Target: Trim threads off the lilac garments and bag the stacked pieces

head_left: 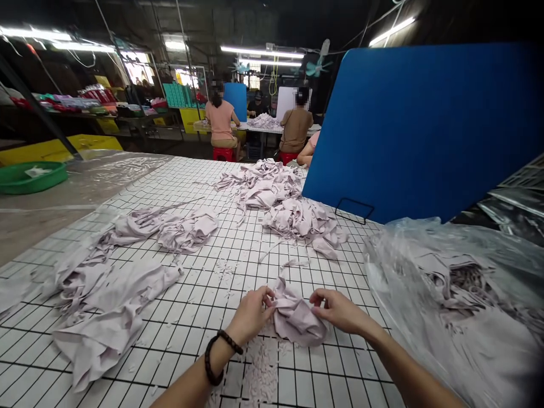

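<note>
A small crumpled piece of pale lilac fabric (295, 320) lies on the white gridded table (204, 283) close in front of me. My left hand (250, 314), with a dark bead bracelet at the wrist, pinches its left edge. From the other side, my right hand (338, 310) grips the right edge with closed fingers. Fine fabric trimmings (259, 371) are scattered on the table just below the piece.
Heaps of the same lilac fabric lie at left (106, 306), centre (187, 229) and far centre (272, 190). A clear plastic bag of fabric (459, 294) fills the right. A blue board (425, 130) stands behind it. A green tray (29, 175) sits far left; people sit at a far table.
</note>
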`<state>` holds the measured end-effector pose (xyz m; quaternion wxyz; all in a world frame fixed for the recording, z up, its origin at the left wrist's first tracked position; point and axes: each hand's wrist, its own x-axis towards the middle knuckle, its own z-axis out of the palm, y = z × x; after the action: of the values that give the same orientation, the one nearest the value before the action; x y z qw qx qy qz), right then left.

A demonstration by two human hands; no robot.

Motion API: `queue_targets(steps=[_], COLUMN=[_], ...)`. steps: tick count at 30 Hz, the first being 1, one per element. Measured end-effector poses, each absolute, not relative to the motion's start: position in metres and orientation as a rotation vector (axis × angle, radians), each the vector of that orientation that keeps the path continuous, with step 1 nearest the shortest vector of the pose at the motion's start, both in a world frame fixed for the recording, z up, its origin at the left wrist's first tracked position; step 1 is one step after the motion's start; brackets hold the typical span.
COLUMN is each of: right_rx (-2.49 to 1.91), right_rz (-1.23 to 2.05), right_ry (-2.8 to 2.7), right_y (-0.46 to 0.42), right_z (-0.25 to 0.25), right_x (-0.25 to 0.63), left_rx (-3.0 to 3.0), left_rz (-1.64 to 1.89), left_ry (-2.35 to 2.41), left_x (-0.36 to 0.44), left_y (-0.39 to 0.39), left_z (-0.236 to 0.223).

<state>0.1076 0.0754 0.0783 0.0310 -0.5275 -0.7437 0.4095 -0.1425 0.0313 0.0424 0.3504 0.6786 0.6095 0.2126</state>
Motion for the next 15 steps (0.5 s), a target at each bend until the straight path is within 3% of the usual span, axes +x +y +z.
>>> queue_targets(steps=[8,15], right_rx=[-1.492,-1.53], right_rz=[1.158,1.223], right_ry=[-2.246,-1.852], right_y=[0.061,0.065], right_z=[0.043,0.062], right_x=[0.077,0.108], left_rx=[1.944,1.871], left_rz=[0.56,0.812], left_ry=[1.49,1.431], left_x=[-0.133,-0.137], left_y=[0.032,0.052], left_z=[0.041,0.065])
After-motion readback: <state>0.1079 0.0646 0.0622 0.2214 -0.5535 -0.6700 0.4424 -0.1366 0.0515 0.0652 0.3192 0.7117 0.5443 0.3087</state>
